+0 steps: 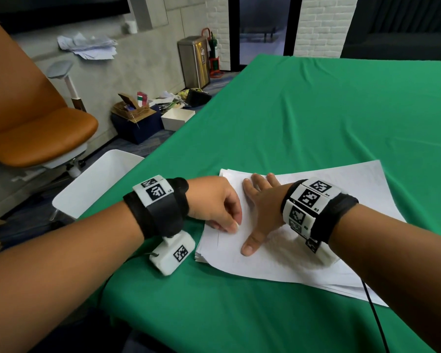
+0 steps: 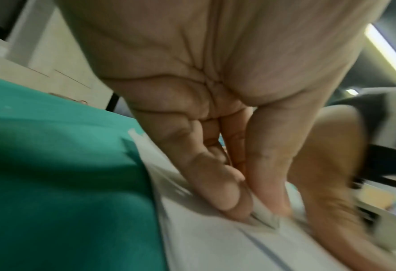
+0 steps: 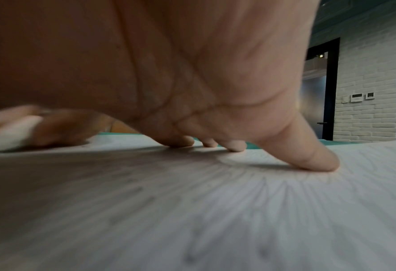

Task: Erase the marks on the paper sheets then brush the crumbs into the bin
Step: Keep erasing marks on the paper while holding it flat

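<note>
A stack of white paper sheets lies on the green tablecloth. My left hand pinches a small white eraser and presses it on the top sheet near its left edge, beside a thin pencil line. In the left wrist view the eraser sits between thumb and fingers, blurred. My right hand lies flat on the paper with fingers spread, holding it down. In the right wrist view its fingertips press the sheet, and the eraser shows at the left.
A white bin stands on the floor at the table's left edge. An orange chair is further left. Boxes and clutter sit on the floor by the wall. The green table stretches beyond the paper.
</note>
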`<state>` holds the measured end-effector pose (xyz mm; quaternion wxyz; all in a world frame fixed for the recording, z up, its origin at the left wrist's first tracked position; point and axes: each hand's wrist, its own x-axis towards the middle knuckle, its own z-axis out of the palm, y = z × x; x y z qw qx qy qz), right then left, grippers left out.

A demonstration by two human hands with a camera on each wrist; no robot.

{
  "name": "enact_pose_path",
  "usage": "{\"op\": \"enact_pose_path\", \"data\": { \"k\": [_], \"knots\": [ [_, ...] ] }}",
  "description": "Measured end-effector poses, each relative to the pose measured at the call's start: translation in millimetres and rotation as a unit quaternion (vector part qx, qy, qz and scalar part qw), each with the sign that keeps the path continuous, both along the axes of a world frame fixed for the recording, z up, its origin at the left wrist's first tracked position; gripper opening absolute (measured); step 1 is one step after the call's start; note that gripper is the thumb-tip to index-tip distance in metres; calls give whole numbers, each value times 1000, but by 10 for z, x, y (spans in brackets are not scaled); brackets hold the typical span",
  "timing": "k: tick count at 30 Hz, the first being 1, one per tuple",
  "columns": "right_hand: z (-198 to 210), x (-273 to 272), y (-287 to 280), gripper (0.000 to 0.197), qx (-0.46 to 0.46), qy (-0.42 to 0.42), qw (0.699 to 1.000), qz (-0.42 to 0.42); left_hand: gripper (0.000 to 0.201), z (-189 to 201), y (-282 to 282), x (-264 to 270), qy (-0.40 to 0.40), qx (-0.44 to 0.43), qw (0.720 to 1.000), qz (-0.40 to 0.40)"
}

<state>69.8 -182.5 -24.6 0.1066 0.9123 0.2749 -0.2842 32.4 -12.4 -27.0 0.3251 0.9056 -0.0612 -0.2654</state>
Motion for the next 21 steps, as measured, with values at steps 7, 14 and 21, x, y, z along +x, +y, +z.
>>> {"op": "enact_pose_path", "data": {
  "k": [7, 14, 21],
  "knots": [
    [-44, 33, 10, 165, 3, 4, 1000, -7, 10, 74, -5, 80, -68, 57, 996, 4],
    [-28, 10, 14, 164, 1, -2, 1000, -2, 10, -4, 63, 58, -65, 27, 997, 12],
    [-41, 154, 12, 161, 11, -42, 999, -2, 14, 64, 21, 100, -38, 4, 998, 43]
  ]
}}
